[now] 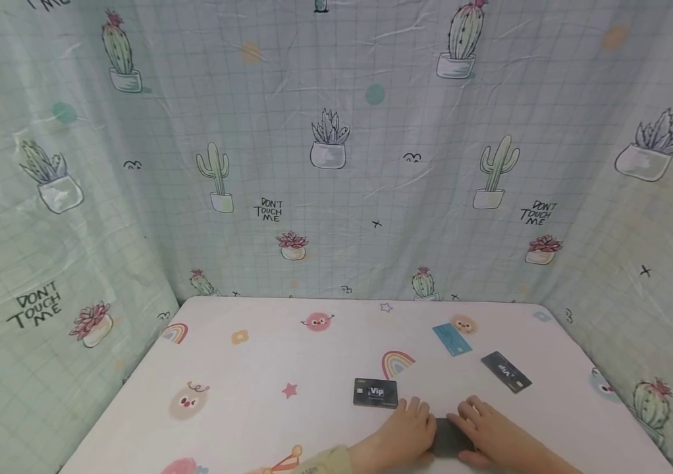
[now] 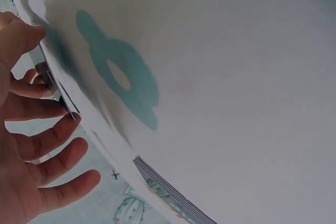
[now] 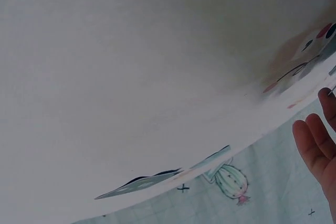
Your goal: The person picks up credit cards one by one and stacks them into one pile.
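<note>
So there's a thin dark card (image 1: 452,440), plain charcoal face, at the near side of the tabletop (image 1: 313,355), right of centre. Its long side seems to run left to right, but fingers cover both ends. Left grip (image 1: 405,428) is pinching one end between thumb and fingers, right grip (image 1: 493,429) has the other end pinched too. Just past the left fingers a glossy black Vip card (image 1: 375,401) lies flat, long axis sideways, chip on the left. Farther back, a blue card (image 1: 452,340) and another black Vip card (image 1: 506,372) both slant from upper left to lower right. Tabletop cover's white with cartoon prints, and wrinkly cactus-print fabric (image 1: 372,191) hangs around it.
</note>
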### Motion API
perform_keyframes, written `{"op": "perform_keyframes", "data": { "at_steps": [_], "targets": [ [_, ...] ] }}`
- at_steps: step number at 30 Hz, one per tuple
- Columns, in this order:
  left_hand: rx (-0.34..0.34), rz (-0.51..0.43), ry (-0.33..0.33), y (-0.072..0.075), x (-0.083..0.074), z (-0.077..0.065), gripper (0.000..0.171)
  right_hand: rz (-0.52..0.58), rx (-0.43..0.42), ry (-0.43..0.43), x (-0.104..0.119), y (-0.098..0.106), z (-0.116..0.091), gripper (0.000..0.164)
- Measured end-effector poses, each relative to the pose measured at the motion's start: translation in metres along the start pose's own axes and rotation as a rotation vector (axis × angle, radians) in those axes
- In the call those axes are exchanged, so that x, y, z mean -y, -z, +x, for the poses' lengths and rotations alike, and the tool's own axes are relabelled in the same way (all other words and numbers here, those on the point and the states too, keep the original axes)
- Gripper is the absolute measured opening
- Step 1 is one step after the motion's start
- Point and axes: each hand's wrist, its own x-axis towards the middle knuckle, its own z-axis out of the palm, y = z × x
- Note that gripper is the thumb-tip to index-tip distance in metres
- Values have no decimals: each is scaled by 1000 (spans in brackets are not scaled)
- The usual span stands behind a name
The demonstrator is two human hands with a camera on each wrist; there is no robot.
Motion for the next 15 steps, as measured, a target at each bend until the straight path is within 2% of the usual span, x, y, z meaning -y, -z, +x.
{"op": "perform_keyframes", "data": {
  "at_steps": [5,9,15],
  "targets": [
    [0,-3,1,-2,3,0,53,-33,-61,4,1,-1,0,60],
    [-29,-1,12,-3,4,-2,52,-36,-87,9,0,-3,2,61],
    [5,-80,30,-1,12,-5,52,-17,-125,-7,1,-4,5,58]
  ]
}}
